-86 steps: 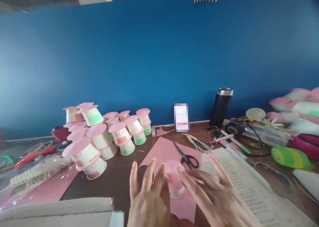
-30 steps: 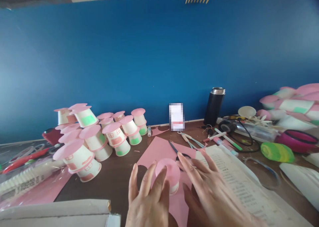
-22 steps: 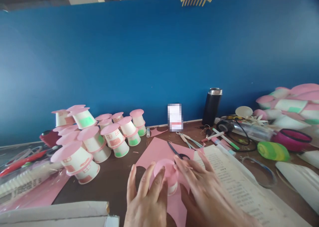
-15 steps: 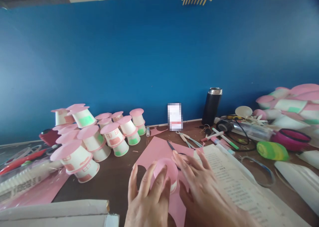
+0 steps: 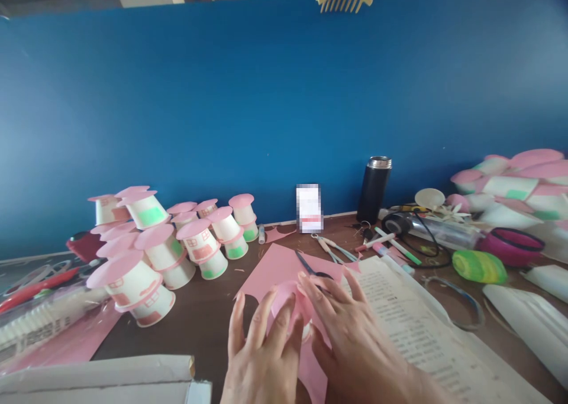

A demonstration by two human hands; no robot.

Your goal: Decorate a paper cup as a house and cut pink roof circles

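Observation:
A small upturned paper cup with a pink paper disc (image 5: 290, 302) on top stands on a pink paper sheet (image 5: 277, 271) near the table's front. My left hand (image 5: 261, 356) rests its fingertips on the left side of the disc, fingers stretched and slightly apart. My right hand (image 5: 350, 339) lies over the disc's right side, fingers extended and pressing on it. Black-handled scissors (image 5: 310, 268) lie on the pink sheet just beyond my right fingertips, partly hidden.
Several finished pink-topped cup houses (image 5: 164, 244) are piled at the left. A black flask (image 5: 374, 189), pens (image 5: 390, 245), a cable, a green-yellow roll (image 5: 479, 266) and more cups (image 5: 515, 185) lie at the right. Printed paper (image 5: 412, 327) is under my right wrist, cardboard (image 5: 102, 377) at front left.
Both hands have closed in on the cup: the right hand slid left over the disc and now covers most of it and the scissors' handles. The view drifted slightly.

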